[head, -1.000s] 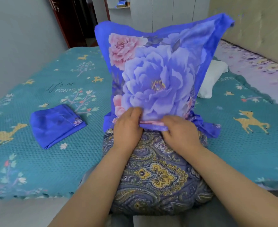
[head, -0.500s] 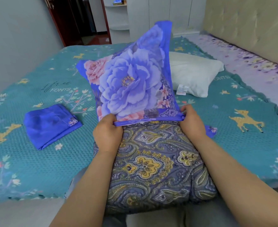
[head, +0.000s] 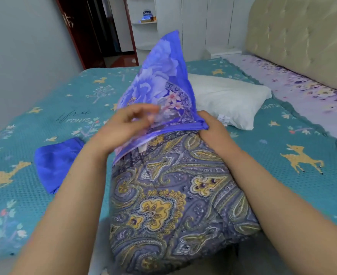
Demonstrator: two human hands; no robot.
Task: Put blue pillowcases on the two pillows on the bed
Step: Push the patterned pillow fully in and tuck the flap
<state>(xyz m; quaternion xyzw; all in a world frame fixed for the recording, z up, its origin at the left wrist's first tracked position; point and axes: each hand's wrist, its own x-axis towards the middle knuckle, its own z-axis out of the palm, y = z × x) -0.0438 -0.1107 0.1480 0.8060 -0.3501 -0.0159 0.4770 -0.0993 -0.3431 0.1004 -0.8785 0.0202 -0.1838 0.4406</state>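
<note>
A paisley-patterned pillow (head: 173, 195) stands on end at the near edge of the bed, its far end inside a blue floral pillowcase (head: 159, 76). My right hand (head: 213, 132) pinches the right corner of the pillowcase's open hem. My left hand (head: 122, 128) is blurred with motion; it hovers in front of the hem with loosely spread fingers and holds nothing that I can see. A bare white pillow (head: 229, 100) lies on the bed behind, to the right. A second blue pillowcase (head: 54, 161), folded, lies on the bed to the left.
The bed (head: 44, 108) has a teal cover with deer prints. A purple floral strip (head: 302, 90) runs along the padded headboard (head: 302, 40) on the right. A grey wall stands at the left, a dark door (head: 88, 32) and white cupboards at the back.
The pillowcase has turned edge-on and slid a little further down the pillow. My left hand has let go of the hem's left end and moved up and right. My right hand keeps its hold.
</note>
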